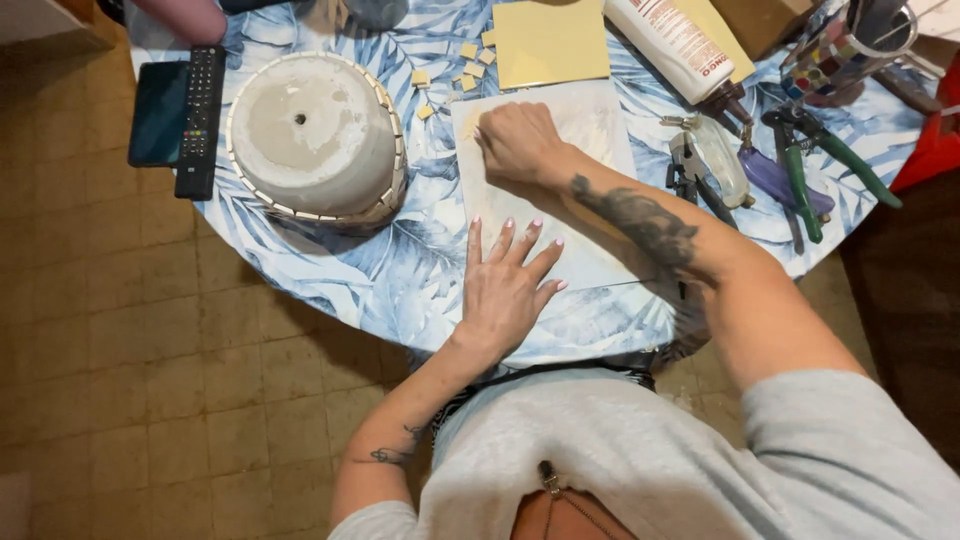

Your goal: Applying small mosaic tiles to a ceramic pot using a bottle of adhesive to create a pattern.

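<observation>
Tile (pixel 600 130) pinned by my flat, open left hand (pixel 505 290); right hand (pixel 518 140) fisted, contents unclear w/ possible scorer. Slip = crooked score.

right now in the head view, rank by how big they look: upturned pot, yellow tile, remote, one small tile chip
1. upturned pot
2. yellow tile, though its top edge is cut off by the frame
3. remote
4. small tile chip

All lie on the table at a similar depth, so the order looks safe.
</observation>
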